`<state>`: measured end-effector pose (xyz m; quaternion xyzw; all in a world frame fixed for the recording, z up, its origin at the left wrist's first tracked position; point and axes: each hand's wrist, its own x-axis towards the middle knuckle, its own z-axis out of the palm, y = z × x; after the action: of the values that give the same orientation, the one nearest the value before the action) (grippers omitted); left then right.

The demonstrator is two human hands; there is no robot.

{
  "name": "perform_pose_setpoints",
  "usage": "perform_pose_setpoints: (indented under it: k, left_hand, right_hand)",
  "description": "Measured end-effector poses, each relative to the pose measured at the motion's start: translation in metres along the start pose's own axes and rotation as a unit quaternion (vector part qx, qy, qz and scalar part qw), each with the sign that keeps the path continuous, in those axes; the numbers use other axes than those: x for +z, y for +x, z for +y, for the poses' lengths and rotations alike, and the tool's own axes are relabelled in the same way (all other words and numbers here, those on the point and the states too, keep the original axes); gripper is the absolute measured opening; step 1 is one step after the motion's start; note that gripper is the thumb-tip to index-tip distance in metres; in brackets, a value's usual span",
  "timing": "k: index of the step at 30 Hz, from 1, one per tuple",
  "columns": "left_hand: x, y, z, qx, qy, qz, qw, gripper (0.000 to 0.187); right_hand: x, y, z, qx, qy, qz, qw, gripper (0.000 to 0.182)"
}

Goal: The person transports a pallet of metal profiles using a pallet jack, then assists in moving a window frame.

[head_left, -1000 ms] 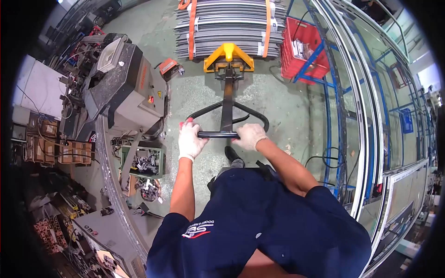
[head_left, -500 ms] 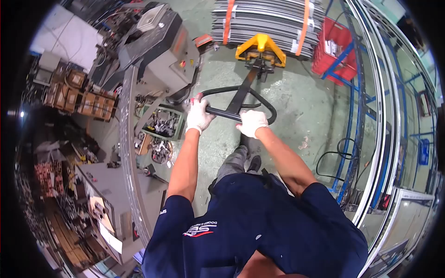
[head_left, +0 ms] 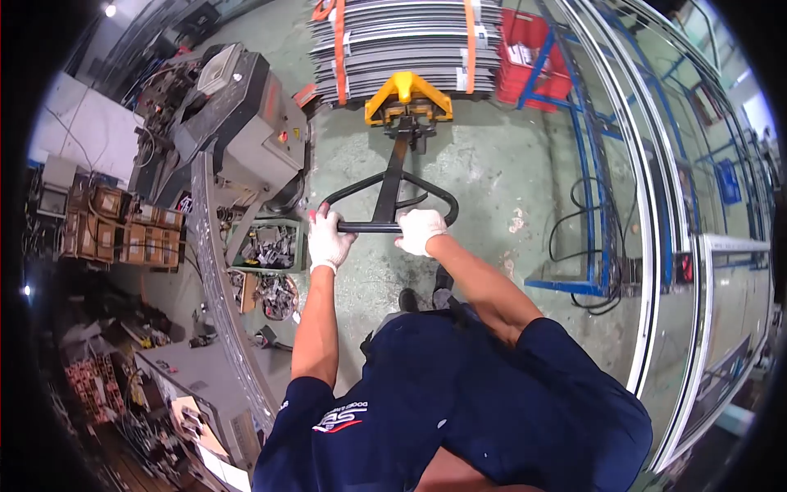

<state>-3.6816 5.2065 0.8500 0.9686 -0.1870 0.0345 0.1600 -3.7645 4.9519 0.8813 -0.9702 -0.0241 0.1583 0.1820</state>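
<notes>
Both hands wear white gloves. My left hand (head_left: 330, 239) is closed round the left corner of the black loop handle (head_left: 369, 227). On the right part of the same bar, my right hand (head_left: 422, 231) has its fingers wrapped round it. A dark shaft runs from the handle away to the yellow pallet jack (head_left: 407, 94). Beyond the jack lies a tall stack of grey panels (head_left: 406, 49), bound with orange straps (head_left: 339, 53). The jack's forks are hidden under the stack.
A grey machine (head_left: 254, 139) stands at the left, with a green bin of metal parts (head_left: 273, 246) below it. Right of the stack is a red crate (head_left: 529, 57). A blue rack (head_left: 586, 164) with long metal profiles lines the right side, black cables (head_left: 566, 217) beside it.
The jack, its handle and the stack have shifted left in view, and the shaft now points nearly straight ahead. Both hands have moved left and slightly down, still gripping the handle.
</notes>
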Motion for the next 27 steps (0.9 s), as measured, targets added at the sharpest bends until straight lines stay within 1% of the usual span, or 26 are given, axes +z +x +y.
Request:
perform_pose_setpoints:
  k: [3, 5, 8, 11, 12, 15, 17, 19, 20, 21, 25, 27]
  left_hand:
    - [-0.001, -0.030, 0.000, 0.002, -0.004, -0.017, 1.000, 0.049]
    - [0.001, -0.051, 0.001, 0.018, -0.007, 0.004, 1.000, 0.048]
    - [0.002, -0.074, 0.000, 0.053, -0.034, 0.049, 0.997, 0.046]
    - [0.003, -0.101, -0.001, 0.061, -0.052, 0.051, 0.995, 0.044]
    - [0.003, -0.109, -0.002, 0.076, -0.062, 0.064, 0.993, 0.040]
    - [0.002, -0.135, 0.005, 0.049, -0.052, 0.040, 0.997, 0.037]
    - [-0.003, -0.154, 0.013, 0.049, -0.042, 0.038, 0.997, 0.037]
    - [-0.010, -0.173, 0.016, 0.034, -0.027, 0.041, 0.998, 0.036]
    - [-0.010, -0.181, 0.016, 0.017, -0.026, 0.021, 0.999, 0.038]
    - [-0.012, -0.190, 0.018, 0.003, -0.028, -0.002, 1.000, 0.040]
    - [-0.024, -0.219, 0.020, -0.005, -0.044, -0.013, 0.999, 0.037]
    - [-0.018, -0.235, 0.018, 0.001, -0.047, 0.025, 0.999, 0.035]
  right_hand:
    - [0.016, -0.023, -0.008, 0.021, -0.009, 0.001, 1.000, 0.044]
    - [0.032, -0.035, -0.013, 0.035, -0.020, -0.009, 0.999, 0.044]
    - [0.045, -0.055, -0.021, 0.049, -0.019, 0.004, 0.999, 0.044]
    - [0.058, -0.081, -0.032, 0.060, -0.020, 0.024, 0.998, 0.042]
    - [0.059, -0.091, -0.036, 0.063, -0.021, 0.032, 0.997, 0.041]
    - [0.072, -0.112, -0.041, 0.071, -0.025, 0.044, 0.996, 0.037]
    - [0.083, -0.125, -0.043, 0.065, -0.037, 0.041, 0.996, 0.038]
    - [0.092, -0.142, -0.046, 0.044, -0.040, 0.060, 0.996, 0.040]
    - [0.091, -0.147, -0.051, 0.073, -0.035, 0.028, 0.996, 0.041]
    - [0.094, -0.154, -0.054, 0.066, -0.029, 0.027, 0.997, 0.041]
    - [0.101, -0.178, -0.066, 0.054, -0.029, 0.025, 0.998, 0.041]
    - [0.109, -0.193, -0.066, 0.035, -0.033, 0.033, 0.998, 0.041]
